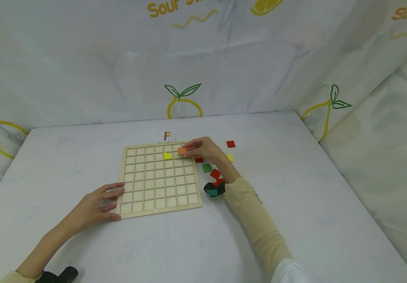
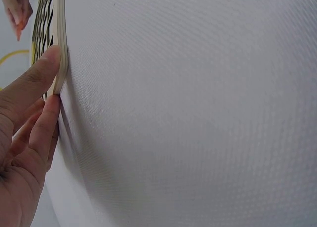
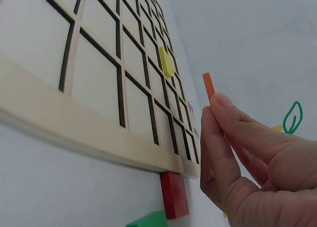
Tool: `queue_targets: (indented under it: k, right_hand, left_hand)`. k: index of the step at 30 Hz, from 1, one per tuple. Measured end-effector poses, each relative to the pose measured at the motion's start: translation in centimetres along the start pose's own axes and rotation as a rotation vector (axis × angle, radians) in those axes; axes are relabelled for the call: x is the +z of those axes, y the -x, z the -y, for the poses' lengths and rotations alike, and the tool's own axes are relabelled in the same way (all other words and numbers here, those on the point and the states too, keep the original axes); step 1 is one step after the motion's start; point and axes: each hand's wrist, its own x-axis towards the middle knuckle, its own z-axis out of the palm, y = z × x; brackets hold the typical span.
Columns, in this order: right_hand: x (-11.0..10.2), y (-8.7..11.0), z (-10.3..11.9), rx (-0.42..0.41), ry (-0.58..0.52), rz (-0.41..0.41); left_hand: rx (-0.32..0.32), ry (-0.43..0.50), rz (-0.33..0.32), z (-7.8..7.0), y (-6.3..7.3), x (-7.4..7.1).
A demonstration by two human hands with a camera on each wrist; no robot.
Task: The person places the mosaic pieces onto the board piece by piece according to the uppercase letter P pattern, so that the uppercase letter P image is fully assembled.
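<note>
My right hand (image 1: 203, 149) pinches a thin square orange tile (image 3: 208, 86) between thumb and fingertips. It holds the tile above the upper right part of a wooden grid board (image 1: 199, 196). A yellow tile (image 1: 168, 156) with a cut corner sits in a cell of the second row, just left of the orange one. With fingers spread, my left hand (image 1: 93, 206) touches the board's left edge close to the near corner. In the left wrist view its thumb (image 2: 47, 64) lies against the pale wooden rim.
Beside the board's right edge lie several red tiles (image 1: 215, 173), a green tile (image 1: 207, 168) and a yellow piece (image 1: 230, 157). Another red tile (image 1: 231, 144) lies farther back. A small printed grid card (image 1: 167, 136) is behind the board. A patterned white cloth (image 1: 238, 78) hangs behind the table.
</note>
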Motion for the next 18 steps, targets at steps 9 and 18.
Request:
queue_targets:
  k: [9,18]
  right_hand:
    - [2.1,-0.7,0.4,-0.061,0.011,0.021]
    - [4.0,-1.0,0.9,-0.172,0.212,-0.019]
  left_hand:
    - [0.004,-0.017,-0.012,0.1,0.0,0.0]
    - [-0.012,0.001,-0.004,-0.2,0.0,-0.1]
